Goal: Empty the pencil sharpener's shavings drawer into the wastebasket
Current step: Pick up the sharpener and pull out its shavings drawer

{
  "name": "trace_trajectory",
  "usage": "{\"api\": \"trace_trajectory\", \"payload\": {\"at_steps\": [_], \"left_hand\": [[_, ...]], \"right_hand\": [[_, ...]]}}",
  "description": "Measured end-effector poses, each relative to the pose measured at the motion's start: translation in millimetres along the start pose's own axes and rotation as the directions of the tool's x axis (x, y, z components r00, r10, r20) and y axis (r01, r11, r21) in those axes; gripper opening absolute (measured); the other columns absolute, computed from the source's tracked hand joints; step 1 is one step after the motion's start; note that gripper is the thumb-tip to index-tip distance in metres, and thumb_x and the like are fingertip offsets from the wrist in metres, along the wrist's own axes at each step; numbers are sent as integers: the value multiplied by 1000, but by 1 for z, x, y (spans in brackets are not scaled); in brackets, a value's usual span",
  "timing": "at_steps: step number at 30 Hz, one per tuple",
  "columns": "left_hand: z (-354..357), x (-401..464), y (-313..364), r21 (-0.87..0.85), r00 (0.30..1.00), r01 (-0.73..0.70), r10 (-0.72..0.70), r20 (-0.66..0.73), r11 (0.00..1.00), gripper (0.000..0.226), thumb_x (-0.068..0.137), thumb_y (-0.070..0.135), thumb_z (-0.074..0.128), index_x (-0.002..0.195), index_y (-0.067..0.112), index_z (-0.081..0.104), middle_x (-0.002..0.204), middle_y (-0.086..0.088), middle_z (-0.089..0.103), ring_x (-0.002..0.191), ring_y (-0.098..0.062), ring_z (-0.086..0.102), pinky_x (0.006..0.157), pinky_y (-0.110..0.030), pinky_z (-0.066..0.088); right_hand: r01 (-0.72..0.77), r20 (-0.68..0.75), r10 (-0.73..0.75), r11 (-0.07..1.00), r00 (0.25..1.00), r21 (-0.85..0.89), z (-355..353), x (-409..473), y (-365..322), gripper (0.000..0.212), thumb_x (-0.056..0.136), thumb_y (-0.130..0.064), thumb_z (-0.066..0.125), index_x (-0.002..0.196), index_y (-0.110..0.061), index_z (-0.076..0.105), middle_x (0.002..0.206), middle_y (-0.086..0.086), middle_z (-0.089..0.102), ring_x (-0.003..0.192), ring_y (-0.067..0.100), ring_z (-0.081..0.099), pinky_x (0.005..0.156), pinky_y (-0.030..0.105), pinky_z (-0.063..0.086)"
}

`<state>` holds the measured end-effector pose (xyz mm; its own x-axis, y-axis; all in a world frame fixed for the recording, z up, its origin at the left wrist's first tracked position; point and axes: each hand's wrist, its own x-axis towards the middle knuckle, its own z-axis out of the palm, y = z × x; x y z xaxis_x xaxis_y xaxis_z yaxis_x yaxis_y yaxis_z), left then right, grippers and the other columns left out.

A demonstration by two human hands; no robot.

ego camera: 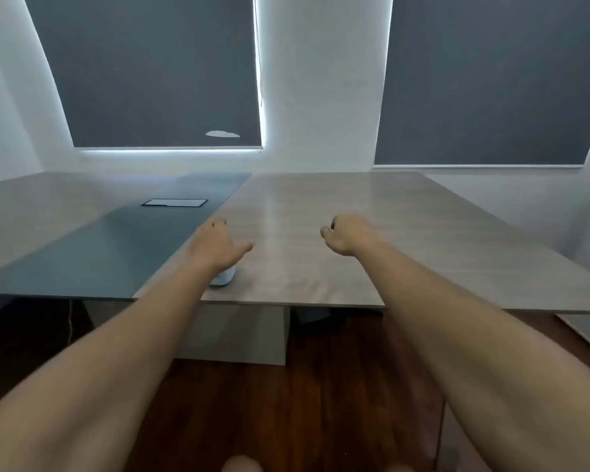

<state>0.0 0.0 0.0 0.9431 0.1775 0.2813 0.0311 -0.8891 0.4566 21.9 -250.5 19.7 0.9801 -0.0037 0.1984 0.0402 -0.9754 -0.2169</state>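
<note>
Pale grey wood grain covers the table [321,212], and a small whitish object [223,278], probably the pencil sharpener though mostly hidden, is seen close to the table's near edge, under the left wrist. The left hand [215,245] is held above it with the thumb spread and nothing gripped. The right hand [349,233] is held over the table's middle, fingers loosely curled and empty.
</note>
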Motion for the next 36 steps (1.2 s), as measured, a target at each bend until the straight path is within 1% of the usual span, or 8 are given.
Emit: {"api": "trace_trajectory", "payload": {"at_steps": [4, 8, 13, 16, 18, 22, 28, 36], "left_hand": [[25, -9, -29, -140, 975, 199, -211, -73, 970, 95, 74, 53, 73, 143, 1, 35, 144, -19, 42, 131, -37, 44, 101, -44, 39], [42, -1, -44, -278, 946, 268, -307, -107, 922, 84, 69, 44, 81, 130, -1, 44, 133, -21, 52, 119, -39, 53, 94, -43, 43], [52, 6, -49, -398, 917, 299, -377, -133, 867, 71, 68, 37, 82, 120, 1, 50, 122, -18, 61, 112, -37, 58, 86, -39, 44], [48, 15, -49, -554, 894, 353, -446, -36, 754, 67, 67, 45, 76, 116, 4, 57, 118, -13, 65, 109, -33, 60, 85, -34, 44], [46, 22, -49, -679, 886, 383, -458, 76, 627, 64, 58, 54, 72, 102, 9, 64, 110, -11, 69, 102, -30, 65, 88, -40, 52], [45, 22, -33, -828, 907, 377, -345, 240, 415, 31, 75, 40, 68, 85, 11, 62, 92, -10, 67, 81, -27, 65, 75, -43, 60], [46, 17, -9, -864, 931, 351, -230, 282, 360, 23, 82, 32, 63, 92, 11, 64, 89, -11, 66, 74, -26, 62, 58, -33, 53], [45, 12, 4, -875, 946, 325, -104, 308, 359, 21, 85, 29, 63, 96, 11, 67, 89, -10, 69, 73, -22, 65, 61, -32, 53]], "right_hand": [[7, 65, -7, 1000, 998, -5, 24, -3, -11, 54, 99, -44, 34, 129, -8, 60, 129, 18, 62, 122, 36, 52, 96, 44, 45], [59, 43, -61, 998, 997, 34, 45, 3, -22, 53, 99, -44, 35, 131, -8, 59, 129, 18, 62, 124, 36, 51, 97, 44, 46], [121, -32, -117, 975, 993, 188, 65, 6, -36, 46, 97, -39, 40, 114, -8, 69, 113, 15, 70, 115, 35, 56, 89, 41, 50], [58, -7, -59, 931, 998, 362, 69, 7, -48, 42, 97, -37, 41, 88, -7, 69, 93, 14, 70, 96, 34, 61, 76, 37, 50], [-92, 124, 26, 820, 992, 565, 68, 7, -58, 45, 97, -39, 41, 82, -5, 67, 85, 15, 69, 80, 33, 63, 70, 36, 52], [-459, 525, 14, 505, 851, 731, 64, -1, -72, 64, 92, -55, 44, 116, 1, 62, 109, 18, 71, 70, 32, 64, 58, 34, 55], [-509, 538, -77, 237, 839, 828, 72, -4, -72, 80, 83, -70, 55, 124, -2, 58, 118, 15, 65, 83, 31, 68, 65, 39, 62], [-462, 479, -162, 131, 863, 877, 69, -7, -56, 63, 83, -55, 70, 121, -5, 65, 104, 8, 67, 87, 22, 65, 75, 35, 59]]}}
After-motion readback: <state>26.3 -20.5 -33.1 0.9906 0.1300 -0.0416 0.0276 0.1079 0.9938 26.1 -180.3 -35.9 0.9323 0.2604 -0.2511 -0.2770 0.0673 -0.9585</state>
